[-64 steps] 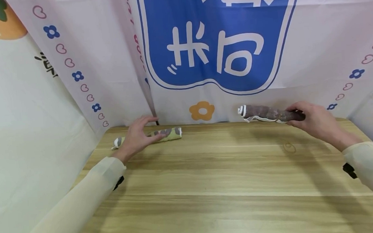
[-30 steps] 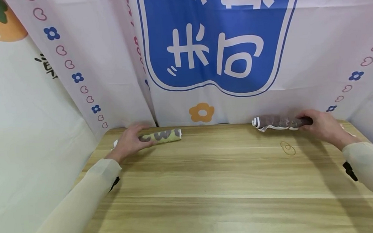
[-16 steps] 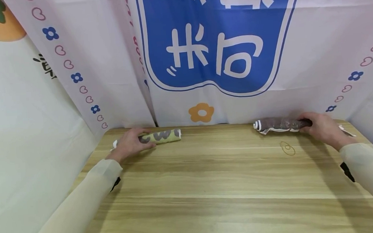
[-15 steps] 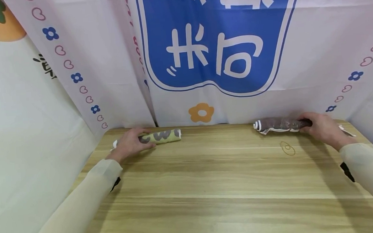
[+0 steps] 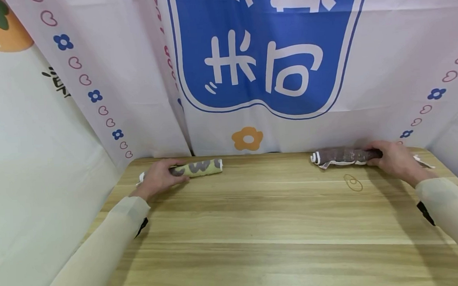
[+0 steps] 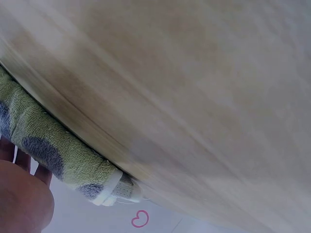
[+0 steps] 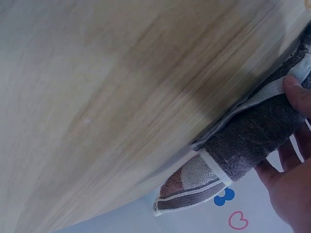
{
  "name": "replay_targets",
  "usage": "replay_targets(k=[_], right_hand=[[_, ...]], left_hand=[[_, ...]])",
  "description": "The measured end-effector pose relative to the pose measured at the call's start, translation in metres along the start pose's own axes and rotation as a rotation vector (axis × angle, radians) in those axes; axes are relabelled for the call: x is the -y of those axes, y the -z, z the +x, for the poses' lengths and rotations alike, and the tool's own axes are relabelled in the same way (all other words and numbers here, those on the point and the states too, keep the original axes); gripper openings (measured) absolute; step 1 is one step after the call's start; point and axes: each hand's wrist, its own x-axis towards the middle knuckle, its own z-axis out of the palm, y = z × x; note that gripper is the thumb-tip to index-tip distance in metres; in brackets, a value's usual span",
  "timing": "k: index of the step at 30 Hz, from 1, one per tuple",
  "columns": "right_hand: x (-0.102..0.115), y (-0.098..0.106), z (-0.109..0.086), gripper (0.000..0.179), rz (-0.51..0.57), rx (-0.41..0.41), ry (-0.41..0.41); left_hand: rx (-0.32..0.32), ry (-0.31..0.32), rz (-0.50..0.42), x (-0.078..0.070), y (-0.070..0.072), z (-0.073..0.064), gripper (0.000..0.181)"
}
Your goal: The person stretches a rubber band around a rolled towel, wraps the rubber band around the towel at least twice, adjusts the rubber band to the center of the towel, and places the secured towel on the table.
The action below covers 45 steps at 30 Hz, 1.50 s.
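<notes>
A wooden table (image 5: 257, 224) with streaky pale grain runs away from the person to a wall of hanging white cloth (image 5: 404, 40), printed with a big blue panel (image 5: 262, 64) and, low down, an orange flower (image 5: 247, 139). Along the table's far edge are two rolled towels: on the left a yellow-green roll (image 5: 201, 168) with grey patches, on the right a dark brown roll (image 5: 341, 155) with white trim. The left hand (image 5: 160, 178) has the green one between thumb and fingers, parted only by its thickness; the right hand (image 5: 397, 159) grips the brown one likewise, thumb on the near side. Nearer than the brown roll, an oval mark (image 5: 353, 182) (rather like a knot) shows on the wood.
</notes>
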Motion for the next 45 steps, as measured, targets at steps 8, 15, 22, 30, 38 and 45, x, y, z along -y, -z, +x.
replay_targets(k=[8, 15, 22, 30, 38, 45], right_hand=[[-0.002, -0.003, -0.003, 0.039, -0.018, -0.020, 0.042], [-0.004, -0.004, -0.005, 0.042, -0.030, -0.022, 0.045], [-0.005, -0.003, -0.007, 0.041, -0.030, -0.072, 0.059], [0.001, -0.002, -0.008, 0.040, 0.025, -0.063, 0.002], [0.009, -0.002, -0.012, 0.038, 0.067, -0.083, -0.021], [0.020, -0.001, -0.017, 0.022, 0.026, -0.150, 0.013]], left_hand=[[-0.006, 0.016, -0.009, 0.001, -0.002, 0.000, 0.055], [-0.022, 0.003, -0.019, 0.004, -0.004, 0.000, 0.050], [-0.033, -0.006, -0.015, 0.004, -0.004, 0.000, 0.042], [-0.026, 0.023, -0.016, 0.001, -0.004, -0.002, 0.037], [-0.046, 0.019, -0.001, -0.003, -0.002, -0.006, 0.033], [-0.097, -0.021, -0.014, -0.008, -0.003, -0.010, 0.031]])
